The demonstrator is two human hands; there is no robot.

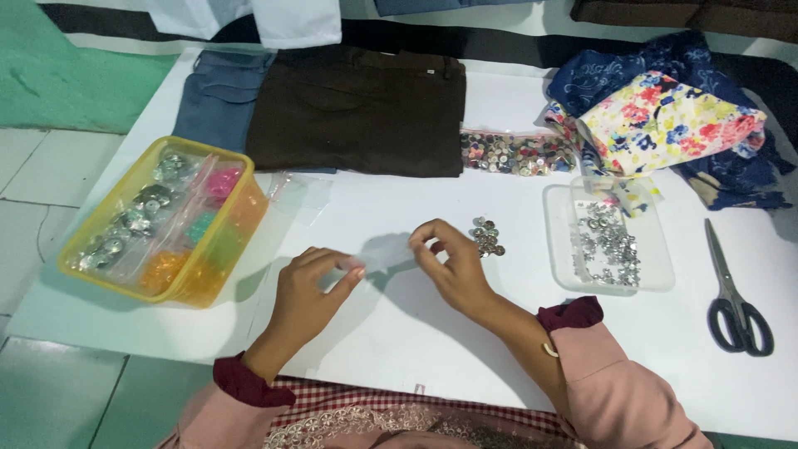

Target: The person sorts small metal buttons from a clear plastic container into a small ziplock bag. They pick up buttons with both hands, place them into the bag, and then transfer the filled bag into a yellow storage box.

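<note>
**Two hands stretch a small clear bag over a white work surface**

The white work surface point(391, 333) fills most of the view, laid over a tiled floor. At its far edge lie dark brown trousers point(357, 108), folded flat, with a grey-blue garment point(218, 96) just beside them on the left. To the far right sits a heap of cloth: a floral fabric point(665, 120) in pink, yellow and blue on top of dark blue printed fabric point(632, 71).

On the left stands a yellow plastic box point(241, 237), holding clear packets of silver fasteners and bright pink, green and orange pieces. On the right is a clear shallow tray point(559, 249) with loose silver bits in it. Grey-handled scissors point(736, 295) lie closed, well apart from the tray near the right edge. A long clear packet of mixed buttons point(515, 152) rests against the trousers' lower edge.

Near the middle, a small pile of metal snap buttons point(486, 236) lies just beside the right hand.

The small clear plastic bag point(384, 254) is thin, see-through and slightly crumpled, held just above the surface between both hands. The left hand point(309, 291) pinches one end between thumb and fingertips, the other fingers curled. The right hand point(449, 266) pinches the other end likewise.
</note>
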